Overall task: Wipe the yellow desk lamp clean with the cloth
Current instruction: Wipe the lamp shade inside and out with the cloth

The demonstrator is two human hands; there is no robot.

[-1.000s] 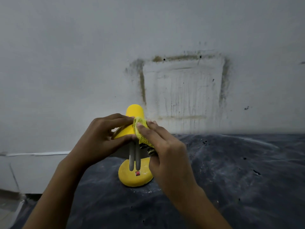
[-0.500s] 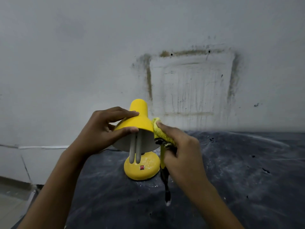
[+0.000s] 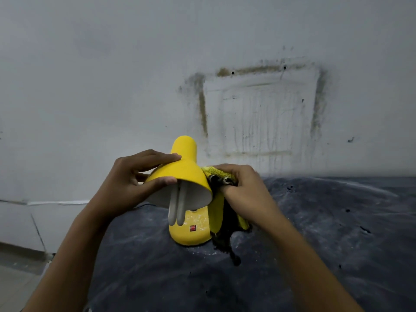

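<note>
1. L hand [image 3: 128, 185]: fingers [image 3: 157, 157] curled over the top of the shade [image 3: 184, 172], thumb tucked at the front rim, so a firm grip. Prob. reason: it braces the shade & keeps its mouth tipped toward the camera, so rubbing won't swing it.
2. R hand [image 3: 245, 190]: fingers [image 3: 233, 168] closed round the bunched cloth [image 3: 219, 174], pressing the yellow wad onto the shade's right flank, just beside the rim. The wad gives a thick pad for scrubbing. The rest of the cloth, dark side out, hangs past the base [image 3: 191, 235] down to the surface [image 3: 315, 221].
3. The yellow desk lamp stands on its round base on the surface, centre of view, near the wall [image 3: 112, 86]. The red switch [image 3: 193, 228] faces the camera. Neck mostly hidden; can't tell if the yellow strip right of the base is neck or cloth.
4. Base top shows pale specks, prob. dust, so I'd judge it not wiped yet. Shade is the step in hand.
5. Containers: none proper. Closest is the shade, an open pale-lined cup w/ a twin-tube bulb [image 3: 177, 208] poking out past the rim. Nothing else visible inside.
6. Surface is dark w/ pale dusty streaks. The wall carries a rectangular grime outline [image 3: 202, 109].
</note>
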